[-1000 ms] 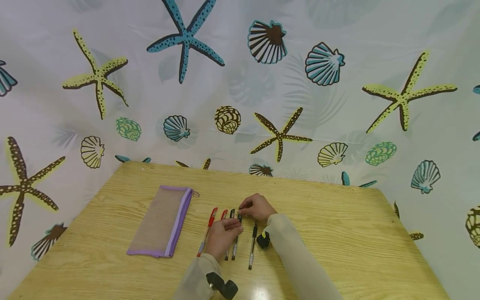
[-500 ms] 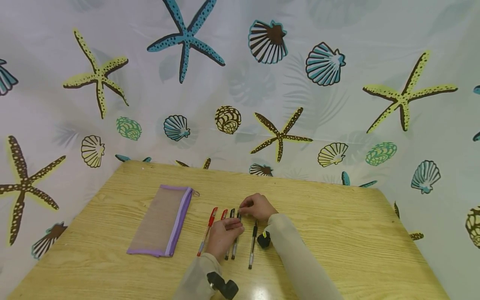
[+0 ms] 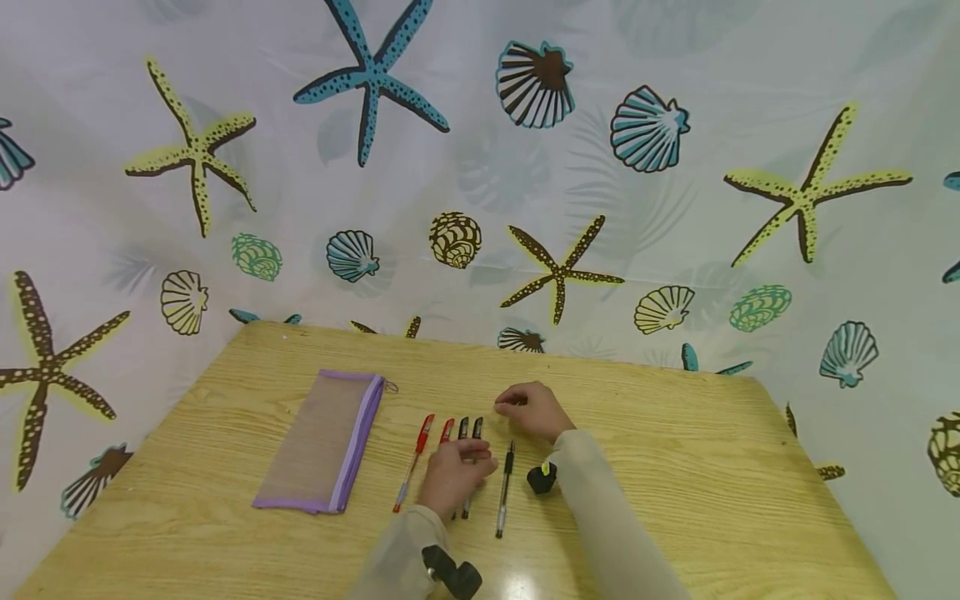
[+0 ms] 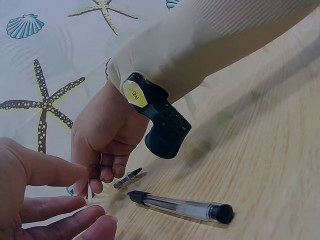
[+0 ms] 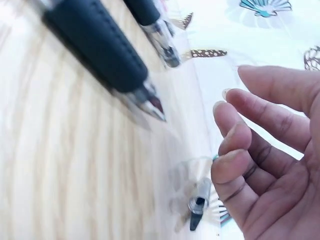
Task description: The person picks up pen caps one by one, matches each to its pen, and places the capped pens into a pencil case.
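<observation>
My left hand (image 3: 453, 477) spreads its fingers above a row of capped gel pens, covering parts of them. A black capped pen (image 3: 477, 428) shows its top just beyond those fingers, beside another black pen (image 3: 462, 428) and a red pen (image 3: 447, 431). Right of them lies an uncapped black pen (image 3: 506, 489) with its point facing away from me. My right hand (image 3: 534, 410) hovers beyond that point, fingers loosely bent around nothing. Under it, a loose clear pen cap with a black clip (image 5: 199, 202) shows in the right wrist view; the hand hides it from the head view.
Left of the row lies another red pen (image 3: 415, 462). Further left, a mesh zip pouch (image 3: 318, 442) with purple edging rests on the wooden table (image 3: 660, 467). A curtain (image 3: 480, 183) printed with shells and starfish hangs behind the table.
My right hand has let go of the top of the rightmost capped black pen and moved right. My left hand has shifted slightly right, its fingers spreading.
</observation>
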`<state>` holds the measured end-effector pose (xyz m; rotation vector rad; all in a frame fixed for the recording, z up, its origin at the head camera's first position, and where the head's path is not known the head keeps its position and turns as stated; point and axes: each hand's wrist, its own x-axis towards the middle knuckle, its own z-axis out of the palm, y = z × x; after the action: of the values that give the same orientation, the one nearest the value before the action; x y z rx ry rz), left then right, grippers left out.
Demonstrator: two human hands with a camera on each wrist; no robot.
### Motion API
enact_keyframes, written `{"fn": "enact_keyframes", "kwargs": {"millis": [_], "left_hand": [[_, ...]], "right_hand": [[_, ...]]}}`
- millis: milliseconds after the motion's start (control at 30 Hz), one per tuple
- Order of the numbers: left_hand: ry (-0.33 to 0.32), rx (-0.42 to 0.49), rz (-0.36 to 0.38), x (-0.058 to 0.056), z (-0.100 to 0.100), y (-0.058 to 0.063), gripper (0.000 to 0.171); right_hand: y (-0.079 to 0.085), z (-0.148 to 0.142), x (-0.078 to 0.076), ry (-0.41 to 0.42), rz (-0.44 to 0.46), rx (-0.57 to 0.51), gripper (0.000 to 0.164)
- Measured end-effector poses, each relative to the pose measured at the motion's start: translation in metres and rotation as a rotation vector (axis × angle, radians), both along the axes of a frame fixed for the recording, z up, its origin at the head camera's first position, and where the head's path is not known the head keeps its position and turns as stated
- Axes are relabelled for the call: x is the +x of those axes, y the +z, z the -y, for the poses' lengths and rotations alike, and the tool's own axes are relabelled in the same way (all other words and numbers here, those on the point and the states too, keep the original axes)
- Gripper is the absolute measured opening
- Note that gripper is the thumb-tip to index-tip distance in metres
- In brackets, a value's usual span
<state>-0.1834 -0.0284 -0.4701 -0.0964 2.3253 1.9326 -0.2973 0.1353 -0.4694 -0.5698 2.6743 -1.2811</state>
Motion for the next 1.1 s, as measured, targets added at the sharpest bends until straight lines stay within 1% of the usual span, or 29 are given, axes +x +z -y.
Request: {"fn": "enact_keyframes", "kwargs": {"millis": [67,167,300,400,533,633,833,1000,1100], "left_hand": [[-0.002,-0.022,-0.003,0.0,-0.002,0.0,0.033],[0.001,-0.07,-0.012,-0.001,-0.005,-0.002,0.034],[0.009,-0.14,-0.04,0.0,-0.01,-0.001,0.035],[0.014,-0.172,-0.035,0.0,-0.014,-0.001,0.037],[0.022,-0.171,0.006,0.001,-0.02,-0.001,0.041],[0.026,-0.162,0.008,0.003,-0.024,-0.002,0.043],[0.032,-0.192,-0.037,0.004,-0.029,-0.006,0.044],[0.034,-0.212,-0.054,0.005,-0.032,-0.008,0.045],[0.046,-0.235,-0.071,0.007,-0.034,-0.007,0.046]], "right_hand": [[0.0,-0.004,0.001,-0.02,0.01,-0.023,0.016],[0.0,-0.009,0.001,-0.043,0.002,-0.046,0.018],[0.001,-0.017,0.001,-0.08,0.012,-0.071,0.019],[0.0,-0.023,0.0,-0.111,0.022,-0.075,0.02],[-0.002,-0.031,-0.003,-0.138,0.011,-0.056,0.019],[-0.005,-0.036,-0.006,-0.157,0.004,-0.05,0.017],[-0.013,-0.045,-0.009,-0.184,-0.013,-0.045,0.016],[-0.016,-0.05,-0.01,-0.179,-0.03,-0.053,0.018],[-0.016,-0.051,-0.01,-0.175,-0.035,-0.049,0.018]]}}
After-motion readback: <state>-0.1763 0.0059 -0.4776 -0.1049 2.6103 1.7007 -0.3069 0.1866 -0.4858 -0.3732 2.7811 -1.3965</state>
